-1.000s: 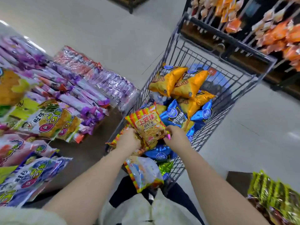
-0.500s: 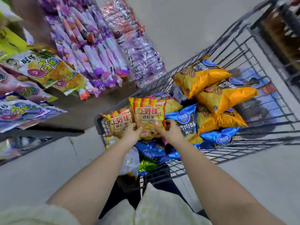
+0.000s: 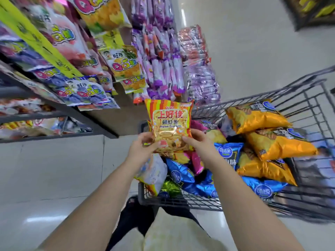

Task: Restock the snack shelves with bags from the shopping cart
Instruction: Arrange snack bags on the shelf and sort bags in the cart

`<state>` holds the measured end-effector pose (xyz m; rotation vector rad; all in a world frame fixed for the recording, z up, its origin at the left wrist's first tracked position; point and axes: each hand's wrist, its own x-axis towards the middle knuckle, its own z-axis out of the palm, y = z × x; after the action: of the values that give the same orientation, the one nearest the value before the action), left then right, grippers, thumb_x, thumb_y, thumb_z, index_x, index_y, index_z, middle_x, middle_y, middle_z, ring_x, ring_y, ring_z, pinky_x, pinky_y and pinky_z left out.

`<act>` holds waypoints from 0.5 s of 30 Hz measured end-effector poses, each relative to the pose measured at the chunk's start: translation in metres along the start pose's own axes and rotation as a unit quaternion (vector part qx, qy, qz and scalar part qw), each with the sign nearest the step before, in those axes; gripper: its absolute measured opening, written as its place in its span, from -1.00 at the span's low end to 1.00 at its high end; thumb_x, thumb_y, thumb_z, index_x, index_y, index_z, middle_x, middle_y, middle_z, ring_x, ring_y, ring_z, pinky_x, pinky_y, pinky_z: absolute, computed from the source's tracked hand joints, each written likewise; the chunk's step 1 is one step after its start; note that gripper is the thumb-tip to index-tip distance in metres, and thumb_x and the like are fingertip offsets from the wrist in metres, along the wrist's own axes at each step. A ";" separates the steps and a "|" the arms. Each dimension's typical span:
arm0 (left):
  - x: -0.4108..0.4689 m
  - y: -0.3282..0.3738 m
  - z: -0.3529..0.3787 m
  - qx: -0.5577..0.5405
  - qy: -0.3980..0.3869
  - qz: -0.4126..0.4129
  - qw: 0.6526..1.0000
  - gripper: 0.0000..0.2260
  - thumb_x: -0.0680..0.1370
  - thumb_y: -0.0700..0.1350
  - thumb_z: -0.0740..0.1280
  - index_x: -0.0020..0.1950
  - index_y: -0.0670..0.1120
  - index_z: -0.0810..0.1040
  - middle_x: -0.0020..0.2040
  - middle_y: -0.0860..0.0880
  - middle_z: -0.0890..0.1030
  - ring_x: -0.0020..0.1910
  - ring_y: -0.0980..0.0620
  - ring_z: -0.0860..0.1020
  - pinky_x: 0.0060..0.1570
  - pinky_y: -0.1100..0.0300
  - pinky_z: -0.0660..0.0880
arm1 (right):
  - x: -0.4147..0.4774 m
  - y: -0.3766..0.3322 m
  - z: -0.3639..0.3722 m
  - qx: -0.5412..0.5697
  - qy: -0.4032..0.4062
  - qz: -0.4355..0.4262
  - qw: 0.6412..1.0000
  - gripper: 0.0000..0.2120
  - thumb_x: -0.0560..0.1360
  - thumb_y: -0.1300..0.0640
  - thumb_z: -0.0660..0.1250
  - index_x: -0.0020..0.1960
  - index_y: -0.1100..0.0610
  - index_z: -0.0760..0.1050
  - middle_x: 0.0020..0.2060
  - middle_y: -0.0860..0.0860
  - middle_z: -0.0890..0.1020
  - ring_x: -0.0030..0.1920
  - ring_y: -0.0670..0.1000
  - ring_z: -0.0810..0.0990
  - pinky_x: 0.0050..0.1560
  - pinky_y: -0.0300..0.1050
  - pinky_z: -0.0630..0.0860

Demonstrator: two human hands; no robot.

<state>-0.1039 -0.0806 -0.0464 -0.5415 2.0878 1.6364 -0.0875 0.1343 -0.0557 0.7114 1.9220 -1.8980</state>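
Note:
An orange and yellow striped prawn cracker bag is held upright above the near left corner of the grey wire shopping cart. My left hand grips its lower left edge and my right hand grips its lower right edge. Inside the cart lie several orange bags, blue bags and a pale bag. The snack shelves stand to the left, packed with colourful bags.
Purple and pink packets hang at the shelf end beside the cart. Clear-wrapped packs are stacked behind the cart's far left corner. Pale floor stretches ahead, with another display at the top right.
Both hands have lifted the prawn cracker bag up out of the cart and toward the shelves. The view has swung left, bringing the shelves closer.

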 end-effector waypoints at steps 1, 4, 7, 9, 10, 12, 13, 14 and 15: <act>-0.006 0.005 -0.015 -0.026 0.007 -0.004 1.000 -0.72 0.46 -0.15 0.51 0.10 0.03 0.52 0.09 -0.02 0.60 0.09 -0.02 0.59 0.07 0.03 0.54 | 0.001 -0.010 0.011 -0.019 -0.015 -0.010 1.000 -0.41 0.27 -0.17 0.56 0.22 0.02 0.55 0.10 -0.01 0.66 0.09 0.00 0.64 0.21 0.10 0.53; -0.023 0.012 -0.062 -0.094 0.015 -0.005 0.995 -0.75 0.47 -0.15 0.50 0.08 0.01 0.53 0.02 -0.01 0.66 0.01 0.02 0.63 0.05 0.05 0.55 | 0.001 -0.038 0.054 -0.044 -0.067 -0.047 0.996 -0.53 0.29 -0.15 0.53 0.13 0.00 0.59 0.05 -0.05 0.68 0.09 -0.02 0.64 0.23 0.11 0.52; -0.050 0.014 -0.115 -0.149 0.029 -0.003 0.988 -0.82 0.48 -0.13 0.47 0.01 0.04 0.55 -0.12 0.06 0.68 -0.12 0.09 0.64 0.01 0.12 0.53 | -0.012 -0.060 0.109 -0.059 -0.104 -0.077 0.990 -0.60 0.28 -0.13 0.53 0.04 0.02 0.62 -0.02 -0.03 0.71 0.06 0.02 0.66 0.21 0.15 0.52; -0.070 0.007 -0.153 -0.180 0.036 -0.004 0.983 -0.73 0.42 -0.07 0.49 0.08 0.03 0.55 0.00 0.00 0.68 -0.05 0.04 0.65 0.00 0.14 0.52 | -0.022 -0.068 0.149 -0.066 -0.142 -0.092 0.983 -0.64 0.32 -0.08 0.53 0.04 0.07 0.63 -0.03 0.02 0.71 0.04 0.05 0.67 0.20 0.18 0.53; -0.080 0.002 -0.173 -0.199 0.045 0.000 0.979 -0.63 0.36 -0.03 0.51 0.13 0.03 0.54 0.05 -0.01 0.68 -0.02 0.04 0.65 -0.02 0.17 0.52 | -0.030 -0.073 0.171 -0.074 -0.159 -0.100 0.979 -0.72 0.37 0.00 0.52 0.02 0.09 0.63 -0.05 0.04 0.71 0.02 0.04 0.67 0.20 0.18 0.53; -0.099 -0.011 -0.215 -0.232 0.082 -0.001 0.969 -0.46 0.26 -0.01 0.55 0.20 0.02 0.51 0.05 0.01 0.68 -0.04 0.07 0.65 -0.07 0.21 0.49 | -0.041 -0.078 0.218 -0.086 -0.187 -0.115 0.972 -0.87 0.43 0.13 0.49 -0.04 0.11 0.63 -0.08 0.04 0.72 -0.03 0.02 0.67 0.19 0.15 0.54; -0.109 -0.019 -0.236 -0.248 0.099 0.001 0.964 -0.42 0.25 -0.03 0.58 0.23 0.01 0.50 0.04 0.02 0.68 -0.06 0.08 0.65 -0.08 0.21 0.48 | -0.052 -0.082 0.243 -0.092 -0.203 -0.121 0.967 -0.89 0.43 0.15 0.49 -0.05 0.10 0.62 -0.09 0.02 0.72 -0.04 0.01 0.67 0.18 0.12 0.55; -0.119 -0.027 -0.258 -0.267 0.114 0.005 0.957 -0.41 0.27 -0.05 0.59 0.25 0.00 0.50 0.06 0.00 0.67 -0.06 0.07 0.64 -0.07 0.21 0.47 | -0.061 -0.084 0.269 -0.100 -0.214 -0.129 0.963 -0.90 0.43 0.16 0.49 -0.07 0.09 0.62 -0.10 0.00 0.72 -0.05 -0.01 0.68 0.15 0.09 0.57; -0.129 -0.036 -0.280 -0.286 0.134 0.008 0.949 -0.46 0.32 -0.08 0.57 0.26 -0.01 0.49 0.09 -0.02 0.66 -0.04 0.05 0.64 -0.06 0.20 0.48 | -0.073 -0.086 0.296 -0.107 -0.226 -0.134 0.959 -0.91 0.43 0.16 0.49 -0.08 0.07 0.62 -0.12 -0.03 0.72 -0.06 -0.04 0.69 0.12 0.05 0.58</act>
<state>-0.0037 -0.3558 0.0551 -0.9792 1.7619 2.2971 -0.1075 -0.1658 0.0432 -0.0554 1.9424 -1.7604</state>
